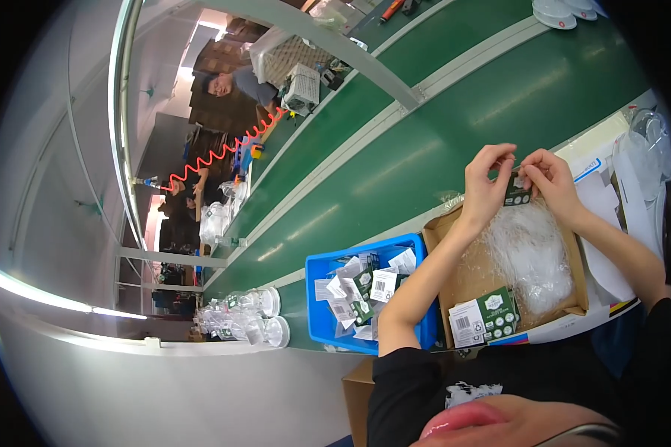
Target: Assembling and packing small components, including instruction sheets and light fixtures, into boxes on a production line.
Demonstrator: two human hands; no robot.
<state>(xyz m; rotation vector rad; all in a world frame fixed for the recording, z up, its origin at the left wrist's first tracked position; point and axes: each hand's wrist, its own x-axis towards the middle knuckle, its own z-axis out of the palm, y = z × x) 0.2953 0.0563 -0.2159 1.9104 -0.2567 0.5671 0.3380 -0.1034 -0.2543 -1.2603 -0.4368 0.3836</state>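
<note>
Above the far end of an open cardboard box (449, 298), my two hands are close together. My right hand (553, 181) pinches a small dark green printed card (516, 195) by its upper edge. Just left of it, my left hand (487, 182) is raised with thumb and fingertips closed; whatever is between them is too fine to make out. Beneath the hands, a heap of thin clear plastic strands (525, 246) fills much of the box. A stack of green and white cards (486, 316) lies in its near corner.
Left of the box, a blue bin (317, 264) holds many folded cards. Clear plastic containers (257, 316) stand further left. A green work surface (395, 164) runs behind, with a red coiled hose (227, 147) hanging beyond. Plastic bags (645, 149) lie at right. Other people are across the line.
</note>
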